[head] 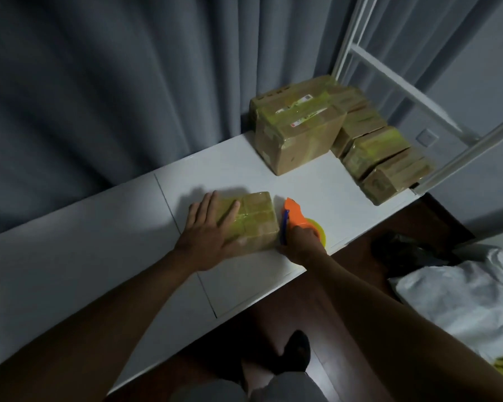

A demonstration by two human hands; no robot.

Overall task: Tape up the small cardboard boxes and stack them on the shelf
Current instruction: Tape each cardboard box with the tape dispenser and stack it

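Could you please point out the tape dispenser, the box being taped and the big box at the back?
tape dispenser (295, 220): head view, orange body.
box being taped (256, 219): head view, top face.
big box (299, 134): head view, front side.

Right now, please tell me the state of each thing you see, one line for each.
small box: flat on the white table, yellow-green tape on top.
left hand: fingers spread, presses on the small box.
right hand: grips the orange tape dispenser, against the box's right side.
big box: taped, on the table.
boxes behind it: taped, leaning in a row.
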